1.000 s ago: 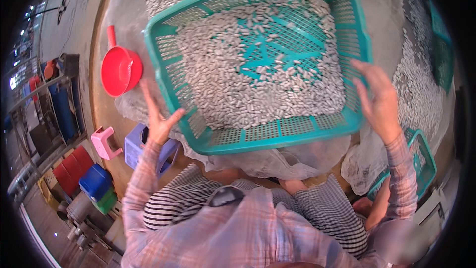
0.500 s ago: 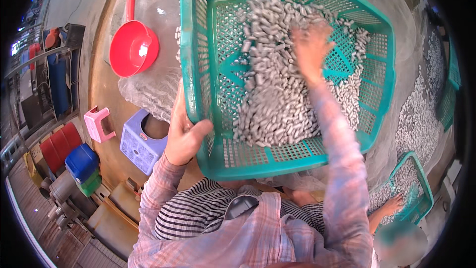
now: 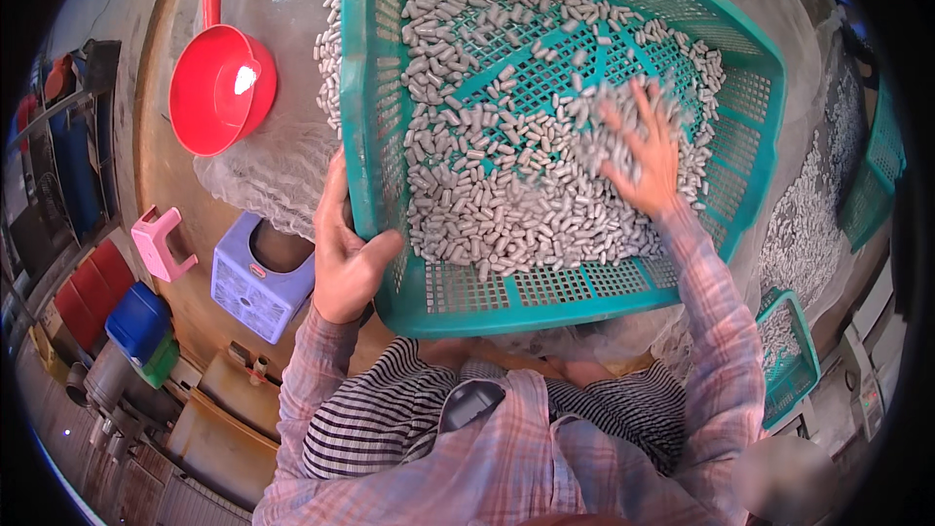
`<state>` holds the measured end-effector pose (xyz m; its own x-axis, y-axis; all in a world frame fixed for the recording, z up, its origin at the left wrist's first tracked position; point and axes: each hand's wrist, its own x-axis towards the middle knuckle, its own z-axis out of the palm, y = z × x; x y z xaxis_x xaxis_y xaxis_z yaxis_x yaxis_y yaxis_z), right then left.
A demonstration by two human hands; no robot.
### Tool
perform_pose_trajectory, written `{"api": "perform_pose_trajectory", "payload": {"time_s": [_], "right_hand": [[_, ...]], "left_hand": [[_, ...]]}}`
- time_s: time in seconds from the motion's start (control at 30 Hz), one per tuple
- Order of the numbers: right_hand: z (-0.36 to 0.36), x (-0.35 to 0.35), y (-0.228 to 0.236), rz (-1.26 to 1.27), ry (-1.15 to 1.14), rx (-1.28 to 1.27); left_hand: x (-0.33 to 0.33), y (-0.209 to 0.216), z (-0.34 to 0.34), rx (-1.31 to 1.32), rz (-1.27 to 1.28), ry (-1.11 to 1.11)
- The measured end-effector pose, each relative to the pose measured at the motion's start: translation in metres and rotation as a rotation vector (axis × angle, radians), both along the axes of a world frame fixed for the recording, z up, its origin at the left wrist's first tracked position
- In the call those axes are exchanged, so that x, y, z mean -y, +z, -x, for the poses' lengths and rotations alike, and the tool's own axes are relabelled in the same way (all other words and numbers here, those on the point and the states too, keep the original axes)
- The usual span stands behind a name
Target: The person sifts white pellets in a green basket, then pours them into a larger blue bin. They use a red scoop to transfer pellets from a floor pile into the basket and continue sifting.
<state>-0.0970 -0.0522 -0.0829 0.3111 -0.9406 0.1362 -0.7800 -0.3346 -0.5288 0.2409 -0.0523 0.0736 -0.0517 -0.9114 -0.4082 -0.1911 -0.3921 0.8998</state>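
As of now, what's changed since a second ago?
Left hand, open before, now grips the green basket by its left side. Right hand moved inward from the right wall, into the small grey pieces. Basket shifted right, away from the red dipper. Dipper, purple stool and pink stool stayed put.

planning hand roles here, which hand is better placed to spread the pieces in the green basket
The right hand, it seems: it is inside the basket, spread open among the pieces. The left hand holds the basket's left side from outside, so looks better suited to steadying.
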Motion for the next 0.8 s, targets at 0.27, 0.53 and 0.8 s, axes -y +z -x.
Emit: {"api": "perform_pose_trajectory", "payload": {"time_s": [0.27,0.53,0.8], "right_hand": [[-0.192,0.015,0.052,-0.066,0.117,0.238],[-0.036,-0.009,0.001,-0.042,-0.152,-0.044],[-0.202,0.03,0.068,0.032,-0.053,0.37]], "left_hand": [[0.001,0.012,-0.004,-0.072,-0.011,0.054],[0.001,0.027,-0.015,-0.027,0.169,-0.111],[0.004,0.047,0.0,-0.102,0.136,-0.135]]}}
